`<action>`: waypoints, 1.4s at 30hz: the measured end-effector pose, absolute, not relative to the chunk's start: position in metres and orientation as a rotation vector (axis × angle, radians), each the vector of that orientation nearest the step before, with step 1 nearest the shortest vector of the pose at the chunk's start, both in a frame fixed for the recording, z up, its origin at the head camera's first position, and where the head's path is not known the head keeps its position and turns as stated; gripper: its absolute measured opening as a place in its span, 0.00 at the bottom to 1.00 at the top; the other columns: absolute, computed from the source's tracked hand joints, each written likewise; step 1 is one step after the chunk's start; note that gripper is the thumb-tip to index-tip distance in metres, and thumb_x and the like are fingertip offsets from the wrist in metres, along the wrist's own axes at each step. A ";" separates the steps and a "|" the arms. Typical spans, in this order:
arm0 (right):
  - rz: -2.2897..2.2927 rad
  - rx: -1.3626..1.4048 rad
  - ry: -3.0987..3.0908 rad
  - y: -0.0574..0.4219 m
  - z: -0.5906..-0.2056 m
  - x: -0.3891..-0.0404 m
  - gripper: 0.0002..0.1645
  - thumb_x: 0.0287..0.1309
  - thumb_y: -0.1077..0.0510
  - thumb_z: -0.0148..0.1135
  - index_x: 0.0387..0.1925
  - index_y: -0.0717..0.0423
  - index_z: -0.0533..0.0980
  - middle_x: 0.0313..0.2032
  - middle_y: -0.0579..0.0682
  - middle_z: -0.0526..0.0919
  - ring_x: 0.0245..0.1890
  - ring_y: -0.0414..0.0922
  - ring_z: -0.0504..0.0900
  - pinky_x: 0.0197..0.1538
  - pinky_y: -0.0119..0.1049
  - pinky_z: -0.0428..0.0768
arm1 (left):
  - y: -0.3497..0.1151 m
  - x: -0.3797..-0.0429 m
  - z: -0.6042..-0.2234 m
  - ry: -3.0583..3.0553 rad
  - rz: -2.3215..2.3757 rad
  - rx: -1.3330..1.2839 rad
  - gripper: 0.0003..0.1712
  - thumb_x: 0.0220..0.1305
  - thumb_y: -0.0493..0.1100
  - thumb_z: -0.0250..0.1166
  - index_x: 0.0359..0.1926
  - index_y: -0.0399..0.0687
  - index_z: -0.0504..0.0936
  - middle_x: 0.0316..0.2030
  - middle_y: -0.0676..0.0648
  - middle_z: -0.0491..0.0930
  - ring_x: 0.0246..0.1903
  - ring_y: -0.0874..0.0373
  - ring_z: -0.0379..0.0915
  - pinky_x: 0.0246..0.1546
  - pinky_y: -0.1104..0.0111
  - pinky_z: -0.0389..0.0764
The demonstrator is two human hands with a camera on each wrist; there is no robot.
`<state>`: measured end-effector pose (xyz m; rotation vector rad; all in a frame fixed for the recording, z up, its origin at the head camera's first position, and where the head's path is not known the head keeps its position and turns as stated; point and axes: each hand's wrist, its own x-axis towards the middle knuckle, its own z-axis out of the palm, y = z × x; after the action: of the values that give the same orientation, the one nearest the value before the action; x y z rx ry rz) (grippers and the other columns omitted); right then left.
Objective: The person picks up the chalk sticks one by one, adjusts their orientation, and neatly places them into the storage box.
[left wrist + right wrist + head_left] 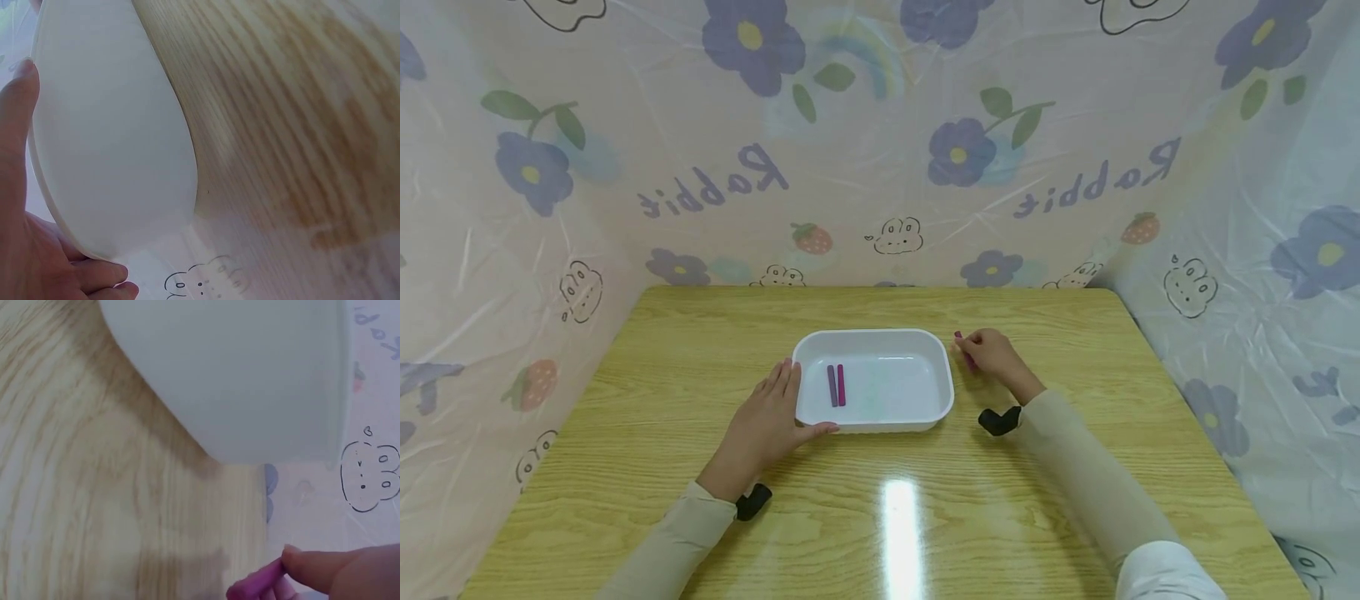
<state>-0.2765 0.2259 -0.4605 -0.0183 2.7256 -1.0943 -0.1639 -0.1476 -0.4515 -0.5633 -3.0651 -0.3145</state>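
A white tray (pixel 887 422) stands on the wooden table. Inside it, towards the left, a greyish-purple stick (pixel 832 386) and a magenta stick (pixel 841 385) lie side by side. My left hand (pixel 765 417) rests against the tray's near left corner, fingers along the left side and thumb on the front rim. Just off the tray's right end, my right hand (pixel 997 354) pinches another magenta stick (pixel 256 581) between thumb and fingers. That stick looks like chalk or a crayon; its exact kind is unclear. The tray's outer wall fills much of both wrist views.
A patterned curtain (pixel 850 167) with flowers and rabbits hangs behind the table and down both sides. Black wrist mounts (pixel 998 422) show at both cuffs. A bright light reflection lies on the tabletop (pixel 820 517) in front of the tray.
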 end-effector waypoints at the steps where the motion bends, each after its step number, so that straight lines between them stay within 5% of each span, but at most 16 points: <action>1: -1.114 -0.006 2.715 0.226 -0.460 -0.276 0.26 0.67 0.46 0.49 0.22 0.62 0.74 0.18 0.49 0.72 0.20 0.43 0.65 0.24 0.33 0.64 | -0.148 -0.164 -0.452 -3.064 -0.312 -0.564 0.68 0.47 0.83 0.44 0.70 0.33 0.46 0.69 0.34 0.46 0.69 0.43 0.41 0.64 0.51 0.53; 8: -1.377 0.060 2.550 0.227 -0.454 -0.276 0.26 0.69 0.49 0.47 0.41 0.71 0.75 0.35 0.58 0.77 0.31 0.44 0.74 0.39 0.39 0.80 | -0.148 -0.164 -0.452 -3.068 -0.307 -0.558 0.68 0.47 0.84 0.43 0.70 0.33 0.46 0.69 0.34 0.46 0.69 0.43 0.41 0.64 0.51 0.53; 17: -1.580 0.087 2.384 0.227 -0.445 -0.274 0.30 0.69 0.47 0.45 0.50 0.74 0.70 0.49 0.69 0.73 0.47 0.61 0.75 0.50 0.48 0.77 | -0.147 -0.163 -0.452 -3.073 -0.308 -0.550 0.68 0.46 0.84 0.43 0.71 0.34 0.46 0.69 0.34 0.46 0.69 0.43 0.40 0.65 0.51 0.52; 24: -1.789 0.065 2.263 0.221 -0.432 -0.269 0.32 0.69 0.45 0.45 0.54 0.74 0.68 0.49 0.69 0.73 0.47 0.58 0.76 0.49 0.43 0.78 | -0.146 -0.162 -0.450 -3.071 -0.338 -0.545 0.68 0.46 0.83 0.45 0.70 0.32 0.46 0.69 0.34 0.47 0.69 0.43 0.41 0.65 0.51 0.53; 30: -1.978 0.075 2.069 0.214 -0.424 -0.267 0.27 0.68 0.48 0.49 0.51 0.70 0.70 0.40 0.56 0.76 0.39 0.46 0.78 0.41 0.31 0.80 | -0.146 -0.162 -0.448 -3.085 -0.341 -0.542 0.69 0.46 0.84 0.44 0.70 0.32 0.45 0.69 0.34 0.46 0.69 0.43 0.40 0.65 0.51 0.51; 42: -2.124 0.019 1.737 0.201 -0.415 -0.259 0.18 0.67 0.53 0.52 0.42 0.65 0.76 0.39 0.59 0.78 0.35 0.45 0.81 0.41 0.33 0.81 | -0.146 -0.161 -0.448 -3.071 -0.341 -0.546 0.69 0.46 0.84 0.43 0.70 0.32 0.46 0.69 0.34 0.47 0.69 0.43 0.41 0.65 0.52 0.52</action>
<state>-0.2589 0.2009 -0.4153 0.0190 1.7373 -2.1242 -0.1613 -0.1462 -0.4482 -0.5464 -3.0712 -0.3410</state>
